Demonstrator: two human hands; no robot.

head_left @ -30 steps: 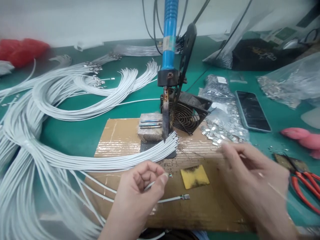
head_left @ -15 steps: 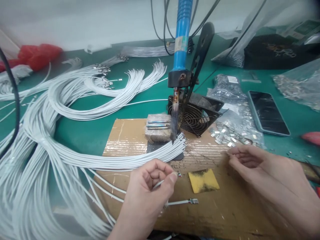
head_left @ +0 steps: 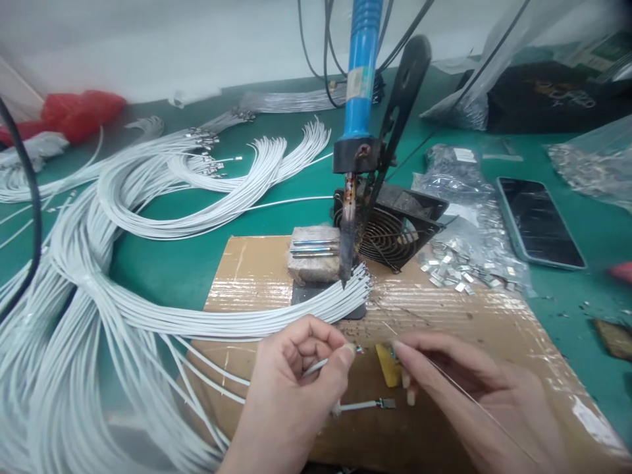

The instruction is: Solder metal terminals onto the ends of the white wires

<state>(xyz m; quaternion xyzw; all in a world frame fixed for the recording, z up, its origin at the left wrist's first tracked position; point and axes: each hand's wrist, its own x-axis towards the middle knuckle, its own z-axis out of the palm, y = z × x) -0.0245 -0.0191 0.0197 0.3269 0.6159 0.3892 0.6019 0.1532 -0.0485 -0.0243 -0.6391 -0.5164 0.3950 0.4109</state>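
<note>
My left hand (head_left: 301, 388) pinches a white cable (head_left: 316, 366) between thumb and forefinger; its stripped end with small coloured wires (head_left: 359, 349) pokes out past the fingertips. Just to the right, my right hand (head_left: 459, 382) is closed on a thin solder wire (head_left: 486, 413) that runs back across the hand. At its thumb tip a small greenish piece shows, too blurred to name. Behind those fingers lies a yellow sponge (head_left: 387, 367), partly hidden. Below the left fingers, another white cable ends in a metal connector (head_left: 386, 403).
A blue soldering iron (head_left: 363, 72) points down in a stand above fanned cable ends (head_left: 353, 293). Beside it are a metal block (head_left: 313, 266) and a fan (head_left: 395, 237). Connectors (head_left: 451, 266), a phone (head_left: 540, 224) and cable bundles (head_left: 89, 243) surround the cardboard (head_left: 251, 263).
My right hand has come left and nearer, from beside the loose connectors to close by my left fingertips; the solder wire now shows in it. The left hand has hardly moved.
</note>
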